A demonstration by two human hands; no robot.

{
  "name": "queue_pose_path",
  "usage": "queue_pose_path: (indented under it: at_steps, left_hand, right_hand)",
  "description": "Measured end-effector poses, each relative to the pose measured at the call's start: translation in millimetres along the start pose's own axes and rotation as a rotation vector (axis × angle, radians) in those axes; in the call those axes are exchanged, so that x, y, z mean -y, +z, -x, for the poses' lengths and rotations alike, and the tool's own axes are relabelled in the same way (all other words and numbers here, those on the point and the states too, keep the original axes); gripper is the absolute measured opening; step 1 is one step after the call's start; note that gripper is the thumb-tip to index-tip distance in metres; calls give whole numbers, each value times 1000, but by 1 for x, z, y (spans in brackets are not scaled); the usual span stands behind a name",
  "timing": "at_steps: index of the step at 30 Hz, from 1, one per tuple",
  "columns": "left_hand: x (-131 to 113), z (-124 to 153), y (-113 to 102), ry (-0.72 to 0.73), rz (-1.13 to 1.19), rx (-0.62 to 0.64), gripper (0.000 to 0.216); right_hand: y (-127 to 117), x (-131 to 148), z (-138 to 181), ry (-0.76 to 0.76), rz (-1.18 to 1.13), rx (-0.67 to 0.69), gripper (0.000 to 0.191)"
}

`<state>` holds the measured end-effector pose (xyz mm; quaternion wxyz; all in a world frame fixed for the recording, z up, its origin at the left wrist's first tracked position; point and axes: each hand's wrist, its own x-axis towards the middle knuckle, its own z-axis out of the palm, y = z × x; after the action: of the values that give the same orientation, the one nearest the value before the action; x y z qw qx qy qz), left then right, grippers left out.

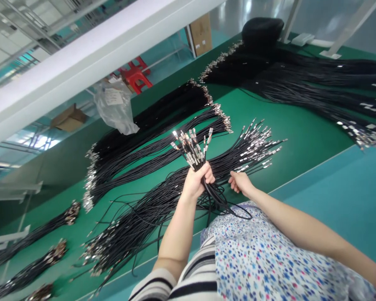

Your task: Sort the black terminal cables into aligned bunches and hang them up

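Floral apron (260, 255) and striped sleeve (155, 286) come nearest, against the near edge of the green table (307, 121). Above that edge the left hand (198, 180) grips a bunch (194, 154) of black cables, fingers wrapped round and pressed together just below the metal tips, which fan out upward. Beneath the fist the cables sag in loops (216, 196) toward the apron.

Along the near edge lies a loose heap (153, 200), pale tips (260, 144) at its right end, more tips spread toward the table's near left corner. The right hand (240, 183) is just beside those right-end tips, fingers curled in; whether they pinch a cable I cannot tell.

Toward the far edge lie stacks (163, 108) with their ends lined up, a clear bag (115, 106) beside them. Smaller bundles (28, 265) lie toward the left end.

As I judge it, tangling is the main risk: the loops pass close to the heap, so a hard pull could drag other cables along or knot them. Slack this near the edge might also snag on the apron. A loosened fist could let thin cables slide, leaving the tips uneven, and tips knocking together could get bent.
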<state>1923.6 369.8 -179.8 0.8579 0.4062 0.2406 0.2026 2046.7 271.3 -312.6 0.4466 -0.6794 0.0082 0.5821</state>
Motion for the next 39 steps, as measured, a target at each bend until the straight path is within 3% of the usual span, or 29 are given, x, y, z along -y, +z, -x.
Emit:
queue_pose_path:
  at_steps: [7,14,16,19,23,26,29,32,37,39]
  left_hand:
    - [1,-1,1,-2,-5,-3,30]
    - [-4,4,-3,6,-7,4,25]
    - [-10,9,-7,16,-5,8,23]
    - [-23,18,-11,54,-38,-20,21]
    - [-32,26,1,113,-230,-58,19]
    - [-18,24,20,198,-472,-78,16]
    - [6,20,31,298,-521,-109,21]
    - [25,15,29,234,-381,-124,23]
    - [27,5,26,7,-263,81,25]
    - [24,-1,28,-12,-240,67,23]
  right_hand:
    - [8,18,-22,113,-76,30,36]
    - [4,7,-4,-81,-157,-107,15]
    - [-2,11,9,-190,-193,-132,14]
    - [-13,32,42,-482,-210,-137,23]
    - [-19,69,116,-782,28,-70,33]
    - [-13,94,163,-964,128,-31,33]
    - [-5,111,179,-1079,376,121,29]
    - [-1,116,170,-1049,509,182,32]
    - [-11,96,118,-818,255,310,28]
    - [-29,79,85,-696,184,234,30]
